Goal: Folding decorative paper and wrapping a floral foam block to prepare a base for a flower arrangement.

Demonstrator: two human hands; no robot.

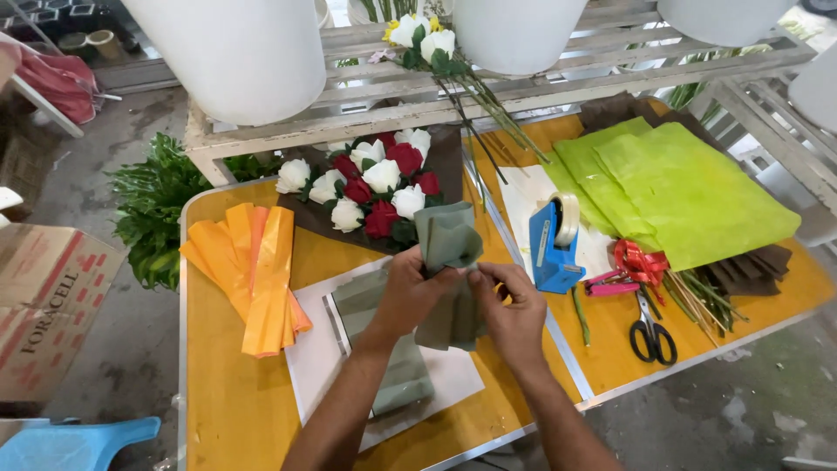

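At the far left, a cardboard box (pixel 44 296) and a bunch of green leaves (pixel 153 209) are seen on the floor beside the yellow table (pixel 227 410). Folded orange paper sheets (pixel 257 275) are laid on the table's left part, well apart from the hands. A bouquet of red and white roses (pixel 375 187) is placed just beyond them. The grey-green wrapping sheet (pixel 446 240) is pinched at its gathered middle above the table by the left hand (pixel 410 292), fingers closed round it, and by the right hand (pixel 514 310), whose fingertips are closed on its edge. Further right, a blue tape dispenser (pixel 554 240), lime-green paper (pixel 689 187), a red ribbon bow (pixel 641 262) and black scissors (pixel 652 331) are laid out.
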